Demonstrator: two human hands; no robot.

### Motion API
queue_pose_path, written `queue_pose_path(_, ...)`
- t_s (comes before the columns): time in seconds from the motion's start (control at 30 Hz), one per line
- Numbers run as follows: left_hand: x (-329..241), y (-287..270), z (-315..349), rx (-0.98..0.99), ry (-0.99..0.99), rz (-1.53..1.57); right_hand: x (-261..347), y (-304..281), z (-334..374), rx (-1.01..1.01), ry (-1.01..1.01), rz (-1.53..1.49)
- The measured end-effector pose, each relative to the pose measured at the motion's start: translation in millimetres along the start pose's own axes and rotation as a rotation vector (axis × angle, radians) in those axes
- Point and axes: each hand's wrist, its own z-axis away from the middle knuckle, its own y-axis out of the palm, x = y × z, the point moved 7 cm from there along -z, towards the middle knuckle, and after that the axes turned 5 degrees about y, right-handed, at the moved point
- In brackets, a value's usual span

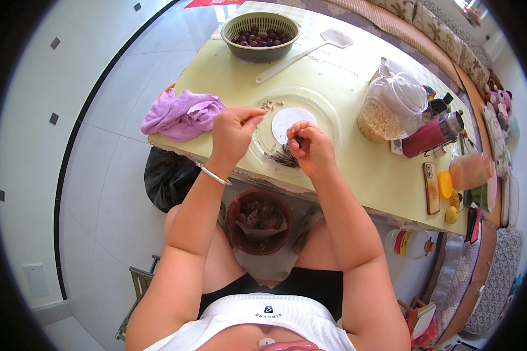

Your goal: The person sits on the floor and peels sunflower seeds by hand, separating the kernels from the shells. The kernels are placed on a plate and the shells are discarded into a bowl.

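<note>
A clear round plate [332, 120] lies near the table's front edge, with a white disc [290, 119] at its middle. On its near side is a small heap of dark striped sunflower seeds [283, 157]. Several pale kernels [271, 105] are scattered at its far left. My left hand [233, 134] hovers over the plate's left side, thumb and fingertips pinched beside the kernels; anything between them is too small to make out. Above the heap, my right hand [314, 150] curls its fingers round dark sunflower seeds, partly visible at the fingertips.
A colander of dark round fruit [260, 38] and a white spatula [304, 54] lie farther back. A purple towel [181, 115] hangs at the left edge. Right stand a clear tub [386, 111], a maroon flask [430, 136] and a phone [431, 188]. Below is a waste bucket [257, 221].
</note>
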Motion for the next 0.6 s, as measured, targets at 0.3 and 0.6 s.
queue_pose_path(0.3,-23,26,10,0.195,-0.067,0.451,-11,12,1,0.103,0.136,-0.127)
queue_pose_path(0.6,-15,52,29,0.492,0.144,-0.300,20,-9,1,0.018,-0.010,-0.177)
